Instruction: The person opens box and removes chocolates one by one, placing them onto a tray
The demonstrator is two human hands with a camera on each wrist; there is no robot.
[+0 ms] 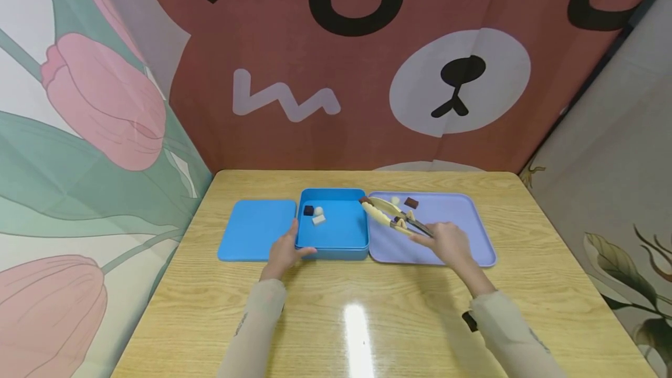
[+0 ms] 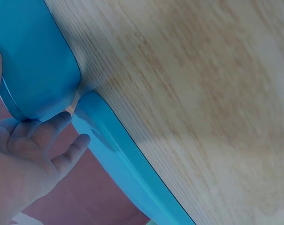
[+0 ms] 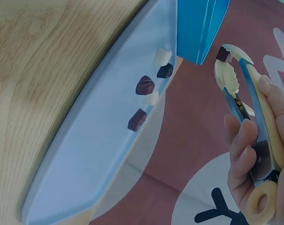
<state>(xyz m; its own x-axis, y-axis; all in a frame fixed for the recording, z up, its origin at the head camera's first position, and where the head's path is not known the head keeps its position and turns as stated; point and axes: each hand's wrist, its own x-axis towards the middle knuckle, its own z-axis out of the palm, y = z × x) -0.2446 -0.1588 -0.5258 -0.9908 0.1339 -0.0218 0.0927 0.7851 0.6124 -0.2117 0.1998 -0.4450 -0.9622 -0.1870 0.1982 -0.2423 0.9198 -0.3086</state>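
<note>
My right hand (image 1: pixel 450 242) grips cream-tipped tongs (image 1: pixel 385 212) above the purple tray's left part. A dark brown chocolate-like piece (image 3: pixel 222 53) is pinched between the tong tips, by the box's right rim. At the front left corner of the open blue box (image 1: pixel 333 248), my left hand (image 1: pixel 283 252) touches the walls, thumb along the front and fingers at the left side. Inside the box lie a dark cube (image 1: pixel 308 210), a round white piece (image 1: pixel 318 211) and a white block (image 1: pixel 318 220). In the left wrist view the fingers look extended and spread.
The purple tray (image 1: pixel 467 238) adjoins the box on the right. It bears several pieces, among them a ridged brown one (image 3: pixel 145 85), a brown block (image 3: pixel 137 120) and a white one (image 3: pixel 162 56). A flat blue lid (image 1: pixel 257 229) lies left of the box on the wooden table (image 1: pixel 325 308).
</note>
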